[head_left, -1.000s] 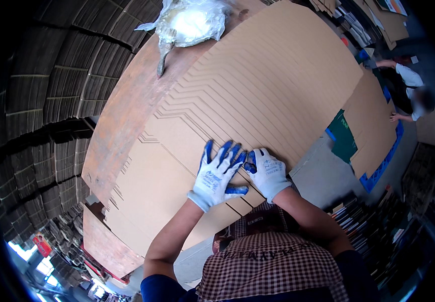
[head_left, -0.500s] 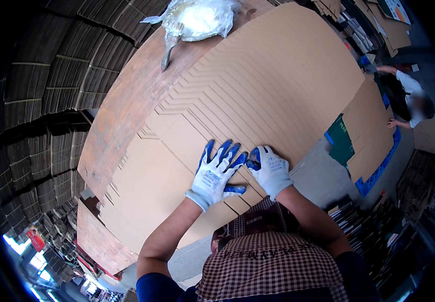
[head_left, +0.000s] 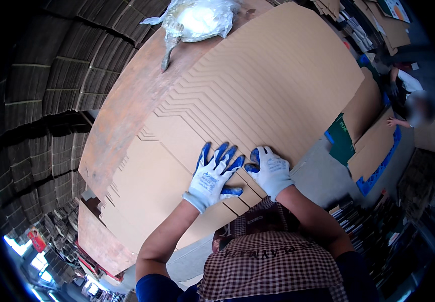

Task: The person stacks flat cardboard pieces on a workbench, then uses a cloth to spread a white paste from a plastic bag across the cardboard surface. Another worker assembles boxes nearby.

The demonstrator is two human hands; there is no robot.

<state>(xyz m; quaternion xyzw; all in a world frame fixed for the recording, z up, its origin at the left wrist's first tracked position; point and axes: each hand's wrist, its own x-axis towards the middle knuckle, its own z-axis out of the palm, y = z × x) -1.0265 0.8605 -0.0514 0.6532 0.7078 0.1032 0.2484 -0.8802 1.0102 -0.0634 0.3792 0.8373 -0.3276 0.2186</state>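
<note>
Overlapping brown cardboard sheets (head_left: 257,85) lie fanned out across the table in front of me, their stepped edges showing as angled lines. My left hand (head_left: 212,176), in a white glove with blue-coated fingers, rests flat on the sheets with its fingers spread. Just right of it, my right hand (head_left: 270,171) wears a matching glove and touches the sheets near their near edge. Its fingers are bent, with a small gap between thumb and forefinger. Nothing shows in either hand. Dark slots cut the cardboard close below my hands.
A brush (head_left: 169,50) lies by a clear plastic bag (head_left: 200,20) on the wooden table (head_left: 111,121). Bundled cardboard stacks (head_left: 51,75) rise at left. At right, another person (head_left: 413,100) handles cardboard (head_left: 373,146) above a blue pallet (head_left: 378,173).
My left hand has shifted slightly left, widening the gap between my hands. My right thumb and forefinger have parted a little. The other person's cardboard has moved, with one sheet now tilted.
</note>
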